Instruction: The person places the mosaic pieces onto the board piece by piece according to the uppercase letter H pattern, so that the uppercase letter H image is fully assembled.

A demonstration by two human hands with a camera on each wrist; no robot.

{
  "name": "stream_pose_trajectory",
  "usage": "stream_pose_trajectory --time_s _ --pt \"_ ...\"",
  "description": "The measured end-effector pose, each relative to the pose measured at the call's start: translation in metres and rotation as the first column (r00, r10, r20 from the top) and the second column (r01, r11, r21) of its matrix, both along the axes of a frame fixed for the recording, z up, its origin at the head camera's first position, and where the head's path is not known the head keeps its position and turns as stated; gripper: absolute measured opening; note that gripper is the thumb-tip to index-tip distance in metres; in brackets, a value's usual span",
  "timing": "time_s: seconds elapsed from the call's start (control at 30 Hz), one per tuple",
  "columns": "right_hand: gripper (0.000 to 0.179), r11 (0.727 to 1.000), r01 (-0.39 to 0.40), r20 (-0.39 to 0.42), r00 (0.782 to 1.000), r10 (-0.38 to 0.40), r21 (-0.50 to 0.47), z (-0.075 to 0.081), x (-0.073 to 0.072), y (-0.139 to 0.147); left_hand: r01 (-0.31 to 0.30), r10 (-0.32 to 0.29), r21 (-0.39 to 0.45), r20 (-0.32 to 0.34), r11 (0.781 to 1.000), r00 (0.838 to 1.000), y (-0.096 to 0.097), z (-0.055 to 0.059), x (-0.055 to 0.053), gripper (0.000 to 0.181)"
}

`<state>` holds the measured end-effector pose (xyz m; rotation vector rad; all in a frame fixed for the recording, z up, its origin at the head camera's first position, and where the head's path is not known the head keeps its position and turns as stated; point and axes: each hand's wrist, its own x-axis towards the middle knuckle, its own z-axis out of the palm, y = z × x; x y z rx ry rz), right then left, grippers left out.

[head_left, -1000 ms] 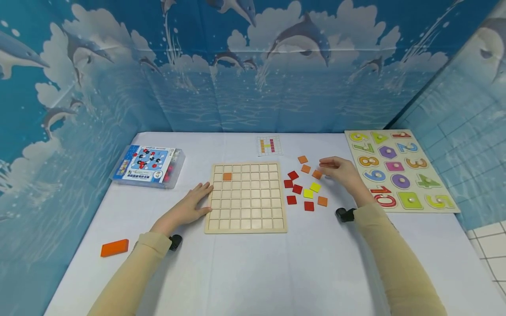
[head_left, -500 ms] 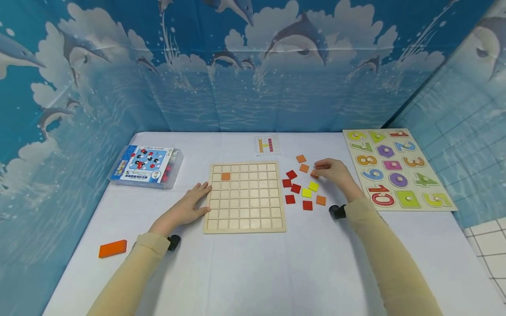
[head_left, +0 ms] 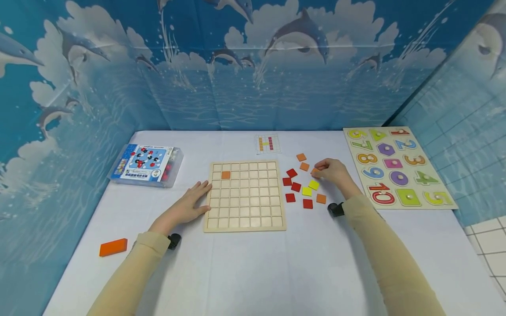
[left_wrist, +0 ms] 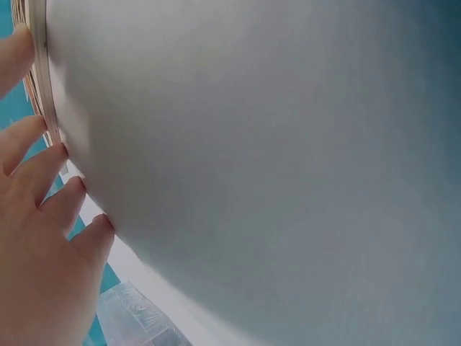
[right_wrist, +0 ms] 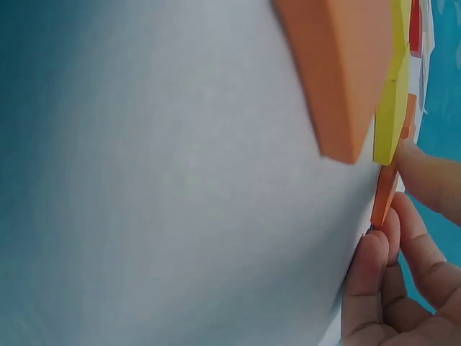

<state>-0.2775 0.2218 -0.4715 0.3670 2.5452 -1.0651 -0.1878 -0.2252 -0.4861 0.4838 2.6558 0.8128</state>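
Pinched an orange tile (right_wrist: 385, 193) between thumb and fingertips of the right hand (head_left: 335, 171), with that grip narrowed to the tile's width, right of the wooden grid board (head_left: 249, 193) and toward the far edge of the counter (head_left: 253, 272). Could not tell whether lifted from it or merely touching. Rested the left hand (head_left: 186, 207) along the board's left edge, with fingers spread and that grip wide, holding nothing. Saw an inlaid orange tile (head_left: 225, 175) in the board, second cell from its left edge and second from its far edge. Found red tiles (head_left: 307, 203), yellow tiles (head_left: 306, 191) and loose orange ones (head_left: 304, 166) scattered past the board's right edge. Noted a pattern card (head_left: 267, 144) near the counter's far edge, a number puzzle (head_left: 412, 183) at its far right corner, a clear box (head_left: 145, 166) near its far left corner and an orange block (head_left: 113, 247) near its left edge.
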Motion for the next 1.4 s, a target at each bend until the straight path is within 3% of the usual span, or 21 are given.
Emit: stream_pose_trajectory --time_s 0.43,0.7,0.87,1.1,1.4 --pt "0.037 0.995 -0.013 0.034 0.999 0.010 0.094 0.006 0.001 -0.009 0.005 -0.005 -0.035 0.011 0.999 1.000 -0.001 0.001 -0.002 0.071" --pt "0.034 0.999 0.032 0.027 0.999 -0.031 -0.032 0.007 0.005 0.001 -0.001 0.001 -0.031 0.014 1.000 1.000 -0.001 0.000 -0.002 0.072" --pt "0.038 0.981 0.055 0.005 0.998 -0.056 -0.185 0.013 0.010 -0.005 -0.006 0.007 -0.033 0.019 0.999 1.000 -0.001 0.001 -0.003 0.072" --pt "0.041 0.936 -0.013 -0.029 1.000 0.003 -0.352 0.024 0.014 -0.051 -0.003 0.004 -0.037 0.013 0.999 1.000 -0.001 -0.001 -0.002 0.072" --pt "0.025 0.882 -0.195 -0.115 0.980 0.161 -0.429 0.028 0.018 -0.144 -0.008 0.008 -0.030 0.009 1.000 1.000 0.000 0.000 -0.001 0.072"
